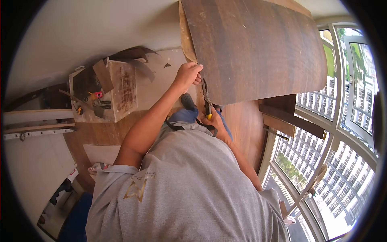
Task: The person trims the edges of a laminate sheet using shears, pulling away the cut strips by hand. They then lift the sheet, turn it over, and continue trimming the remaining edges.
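Observation:
A large dark brown wood veneer sheet (258, 52) spreads out in front of me, its near left corner by my hands. My left hand (188, 76) is closed in a pinch at the sheet's left edge. Lower down, my right hand (216, 121) grips a black-and-yellow tool (208, 109) close to my body. Beside the sheet's edge, a thin dark strip (204, 85) curls between the two hands, right above the tool. The tool's tip is hidden around the strip.
On the left stands a worn wooden box (125, 90) with pliers (105, 104), a tape measure (80, 110) and dark offcuts (103, 76). Dark boards (292, 117) lean by the windows (314, 149) on the right. Below is a wood floor (246, 129), where my shoe (187, 101) shows.

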Demonstrator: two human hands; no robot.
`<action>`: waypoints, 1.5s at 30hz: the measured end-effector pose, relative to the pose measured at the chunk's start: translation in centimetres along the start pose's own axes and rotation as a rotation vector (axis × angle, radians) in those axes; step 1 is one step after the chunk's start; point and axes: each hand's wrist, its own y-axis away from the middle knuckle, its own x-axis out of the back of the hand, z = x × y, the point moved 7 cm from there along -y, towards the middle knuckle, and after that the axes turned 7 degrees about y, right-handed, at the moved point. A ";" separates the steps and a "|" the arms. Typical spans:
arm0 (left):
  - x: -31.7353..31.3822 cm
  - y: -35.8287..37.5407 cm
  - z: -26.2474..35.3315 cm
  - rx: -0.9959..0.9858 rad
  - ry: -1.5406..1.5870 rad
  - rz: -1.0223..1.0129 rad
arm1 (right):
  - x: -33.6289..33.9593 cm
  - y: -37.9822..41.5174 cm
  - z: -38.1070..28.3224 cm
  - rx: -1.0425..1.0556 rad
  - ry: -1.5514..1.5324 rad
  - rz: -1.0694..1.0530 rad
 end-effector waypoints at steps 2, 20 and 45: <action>0.0 -0.1 0.2 -0.027 -0.030 -0.013 | 0.1 0.2 -0.5 0.014 0.016 0.014; -0.1 0.5 -0.4 -0.024 -0.179 -0.088 | 0.7 0.0 -0.8 0.021 0.096 0.007; 0.0 1.1 -1.3 0.051 -0.094 -0.137 | 1.3 -0.4 -1.2 0.158 0.211 -0.012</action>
